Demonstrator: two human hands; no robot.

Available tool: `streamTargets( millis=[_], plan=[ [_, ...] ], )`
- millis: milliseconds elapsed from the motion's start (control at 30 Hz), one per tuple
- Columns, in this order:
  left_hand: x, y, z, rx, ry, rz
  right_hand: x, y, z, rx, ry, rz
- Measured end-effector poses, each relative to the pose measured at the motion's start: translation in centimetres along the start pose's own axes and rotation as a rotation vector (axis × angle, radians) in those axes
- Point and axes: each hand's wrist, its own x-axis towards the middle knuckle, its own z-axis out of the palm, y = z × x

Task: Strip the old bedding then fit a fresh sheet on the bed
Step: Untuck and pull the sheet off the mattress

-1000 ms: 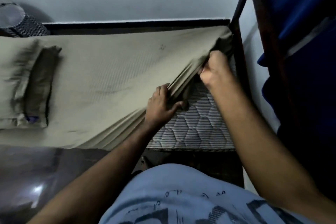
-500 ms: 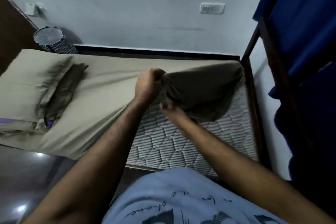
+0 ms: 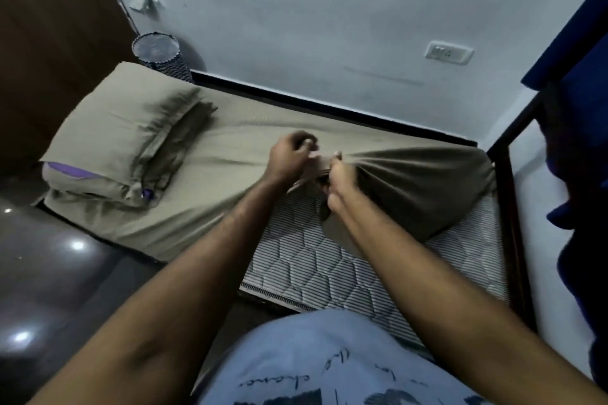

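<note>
An olive-tan bed sheet (image 3: 237, 154) covers the left and far part of the bed. Its foot end is peeled back into a dark bunched fold (image 3: 424, 187) over the mattress. My left hand (image 3: 289, 158) grips the gathered sheet edge near the bed's middle. Right beside it, my right hand (image 3: 335, 181) clutches the same bunch from below. The bare quilted striped mattress (image 3: 332, 266) shows at the near right corner. A pillow (image 3: 121, 131) in a matching olive case lies at the head end on the left, with a purple patch showing at its near end.
A dark bed frame post and rail (image 3: 513, 207) run along the right, with blue fabric (image 3: 579, 128) hanging beyond. The pale wall (image 3: 329, 26) borders the far side. A patterned bin (image 3: 161, 56) stands by the head corner. Glossy dark floor (image 3: 59, 273) lies at the left.
The sheet's foot corner came off the right post and was drawn leftward over the bed. Both hands moved together toward the bed's middle, and more bare mattress shows.
</note>
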Motion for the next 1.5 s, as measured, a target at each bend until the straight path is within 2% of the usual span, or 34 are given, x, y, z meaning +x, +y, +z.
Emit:
streamTargets(
  millis=[67, 100, 133, 200, 267, 467, 567, 633, 700, 800, 867, 967, 1067, 1167, 1200, 1300, 1367, 1400, 1500],
  plan=[
    [-0.9, -5.5, -2.8, 0.112, 0.212, -0.125, -0.5, -1.2, 1.4, 0.212, 0.132, -0.017],
    [-1.8, -7.8, -3.5, 0.125, 0.221, -0.200, -1.0, -2.1, 2.1, 0.307, 0.160, -0.019],
    [-2.8, -10.1, -3.9, 0.135, 0.168, -0.249, -1.0, -2.7, 2.5, 0.374, 0.173, -0.022],
    [-4.4, -13.9, -4.4, 0.279, 0.050, -0.198, -1.4, -3.7, 2.6, 0.451, 0.179, -0.014],
    [-4.3, -16.3, -5.0, 0.394, 0.043, -0.169, -1.4, -3.7, 2.8, 0.475, 0.186, -0.012],
    [1.0, -19.7, -8.4, 0.326, 0.138, -0.338, -0.7, -3.0, 3.7, 0.507, 0.245, 0.004],
    [3.0, -19.9, -9.9, 0.098, 0.272, -0.320, 1.0, -1.8, 4.8, 0.374, 0.228, -0.021],
    [3.8, -20.0, -11.2, 0.007, 0.343, -0.260, 2.6, 0.2, 6.9, 0.225, 0.182, 0.003],
    [4.4, -20.1, -12.9, -0.062, 0.386, -0.233, 4.2, 2.9, 9.7, 0.046, 0.064, 0.096],
    [4.8, -19.9, -15.8, -0.100, 0.368, -0.260, 5.7, 7.9, 14.7, -0.234, -0.215, 0.282],
    [4.6, -19.4, -17.7, -0.023, 0.291, -0.229, 6.4, 11.0, 17.6, -0.331, -0.384, 0.349],
    [3.9, -18.8, -20.1, 0.083, 0.288, -0.205, 6.1, 14.5, 21.1, -0.299, -0.544, 0.486],
    [3.3, -18.4, -21.9, -0.016, 0.354, -0.244, 6.0, 15.9, 24.0, -0.179, -0.657, 0.486],
    [2.8, -18.9, -23.3, -0.211, 0.467, -0.325, 6.1, 16.0, 26.6, -0.218, -0.759, 0.460],
    [2.6, -19.3, -24.0, -0.241, 0.524, -0.366, 6.2, 16.0, 27.5, -0.201, -0.771, 0.460],
    [1.6, -21.2, -25.8, -0.292, 0.703, -0.490, 7.4, 15.9, 30.1, -0.016, -0.640, 0.550],
    [1.0, -22.6, -26.1, -0.397, 0.816, -0.640, 7.4, 16.0, 31.0, 0.053, -0.605, 0.615],
    [0.7, -23.7, -26.1, -0.452, 0.845, -0.730, 7.1, 16.2, 31.3, 0.058, -0.592, 0.640],
    [0.6, -25.5, -25.4, -0.643, 0.796, -0.952, 5.9, 16.9, 32.5, -0.010, -0.579, 0.650]
  ],
)
